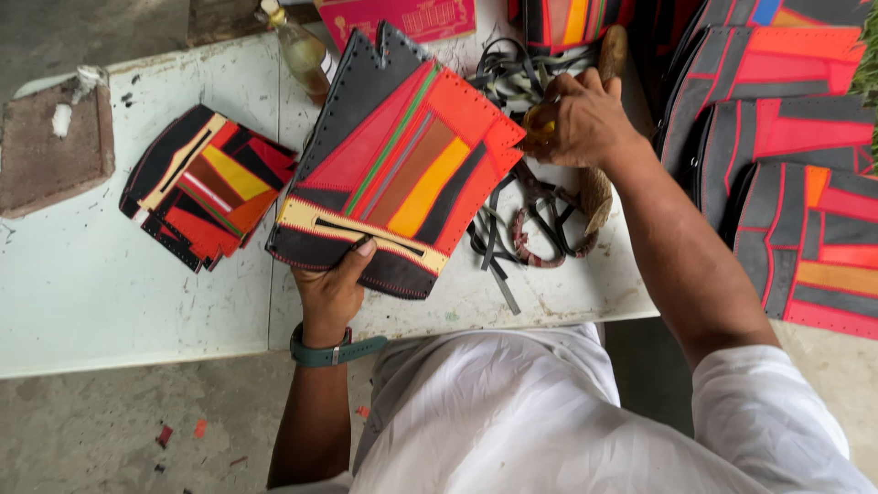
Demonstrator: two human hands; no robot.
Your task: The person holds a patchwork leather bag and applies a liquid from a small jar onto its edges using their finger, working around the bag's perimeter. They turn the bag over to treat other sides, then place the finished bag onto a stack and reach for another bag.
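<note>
**Holding a patchwork panel at the table edge**

Gripping the near end of the patchwork panel (pixel 393 169), the left hand (pixel 334 288) has its thumb pressed on the cream strip and its fingers curled under the black border. The right hand (pixel 576 119) is closed at the panel's far right corner, pinching something small and yellowish; what it is cannot be made out. The panel lies on the white table (pixel 110 293), tilted, between a stack of smaller pieces (pixel 206 187) on the left and a tangle of black straps (pixel 517 220) on the right.

To do this well, I judge the left hand should keep the panel flat and steady while the right works along the punched edge.

The panel's long axis runs from the near left to the far right, its notched black end pointing away towards a bottle (pixel 302 50).
</note>
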